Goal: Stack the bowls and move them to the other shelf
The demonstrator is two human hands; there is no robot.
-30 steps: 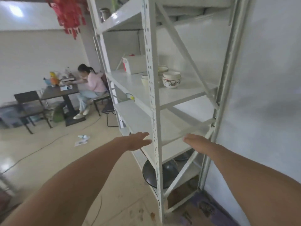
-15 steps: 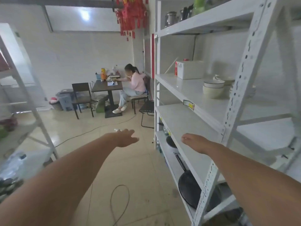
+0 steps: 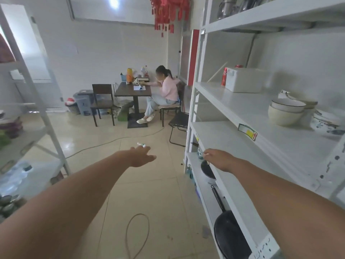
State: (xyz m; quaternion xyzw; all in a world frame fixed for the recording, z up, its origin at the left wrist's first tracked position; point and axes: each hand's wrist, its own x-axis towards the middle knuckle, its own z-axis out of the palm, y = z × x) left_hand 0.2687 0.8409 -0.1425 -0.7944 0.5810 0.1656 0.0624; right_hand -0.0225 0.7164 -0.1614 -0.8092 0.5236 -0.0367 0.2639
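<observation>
Two cream bowls (image 3: 284, 113) sit nested on the middle board of the white shelf unit (image 3: 233, 107) at my right, with a patterned bowl (image 3: 325, 124) beside them and more dishes behind. My left hand (image 3: 141, 156) reaches out over the floor, fingers apart, holding nothing. My right hand (image 3: 219, 159) hovers at the front edge of a lower shelf board, well below and left of the bowls, empty with fingers loosely spread.
A white box (image 3: 242, 80) and red can (image 3: 224, 76) stand further along the bowl shelf. Black pans (image 3: 230, 238) lie on the bottom board. Another shelf unit (image 3: 28, 113) stands at left. A person sits at a table (image 3: 133, 91); cable (image 3: 137, 234) lies on the floor.
My view has swung left from the shelf's end to its open front, and the second shelf unit has come into sight. Both hands stay outstretched and empty.
</observation>
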